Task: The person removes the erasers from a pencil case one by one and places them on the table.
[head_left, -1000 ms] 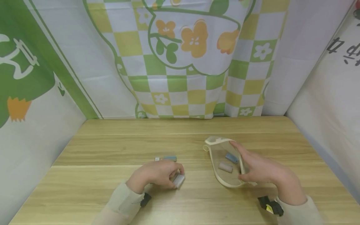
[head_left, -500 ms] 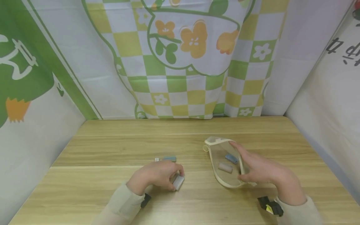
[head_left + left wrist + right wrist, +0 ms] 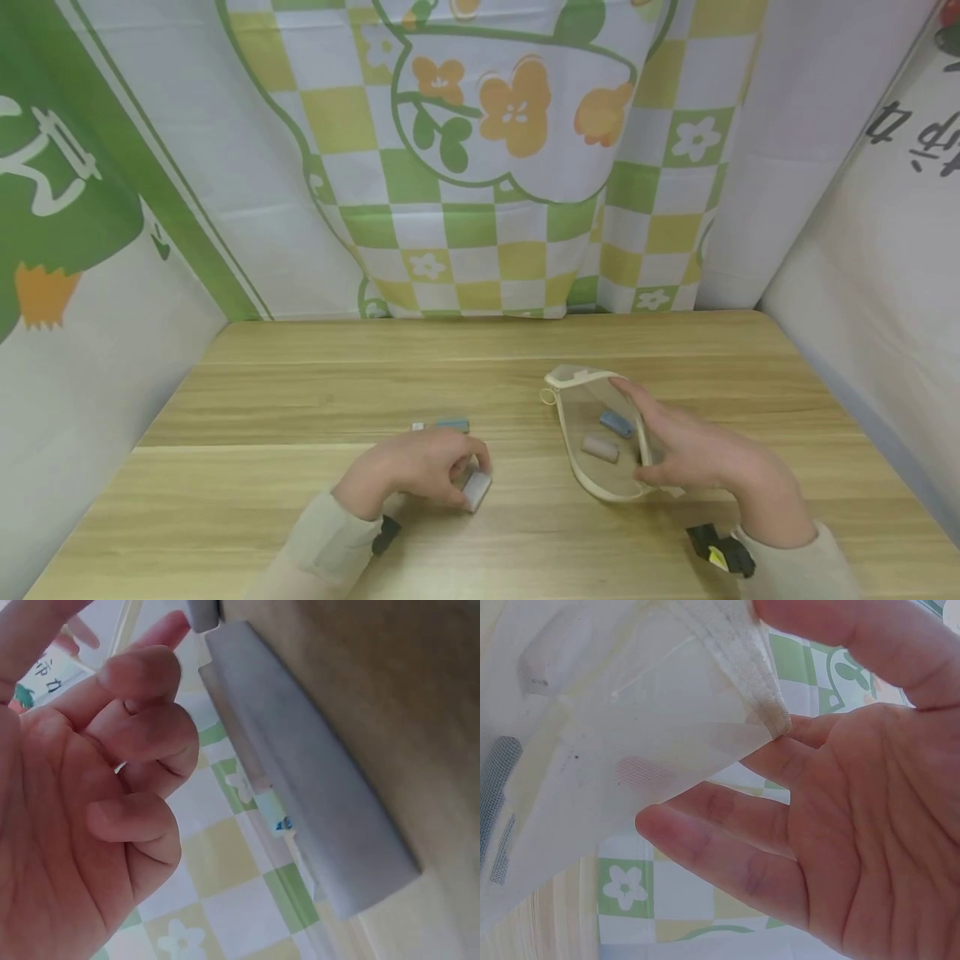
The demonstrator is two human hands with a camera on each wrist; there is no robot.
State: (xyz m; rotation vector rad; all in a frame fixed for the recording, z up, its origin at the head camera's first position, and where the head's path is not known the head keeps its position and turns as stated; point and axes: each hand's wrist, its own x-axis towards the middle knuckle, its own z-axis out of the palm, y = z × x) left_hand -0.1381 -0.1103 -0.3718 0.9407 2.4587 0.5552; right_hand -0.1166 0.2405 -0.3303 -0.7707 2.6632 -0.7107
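Note:
My left hand (image 3: 423, 465) is low over the table, pinching a small grey block (image 3: 477, 490) between thumb and fingers. In the left wrist view a larger-looking grey slab (image 3: 300, 772) is close to the camera, and the other fingers curl loosely. My right hand (image 3: 701, 446) holds the side rim of a translucent zip pouch (image 3: 567, 433), whose mouth gapes. Inside the pouch lie a blue block (image 3: 617, 423) and a grey-beige block (image 3: 601, 448), apart from each other. One right fingertip shows faintly through the pouch material in the right wrist view.
Behind the left hand, a blue block (image 3: 452, 425) and a small white piece (image 3: 418, 427) lie on the wooden table (image 3: 300, 375). A checked, flowered curtain (image 3: 480, 225) hangs at the far edge. White cloth walls stand left and right.
The grey block at my left fingertips has tipped slightly toward the near side. My right hand and the pouch keep their place.

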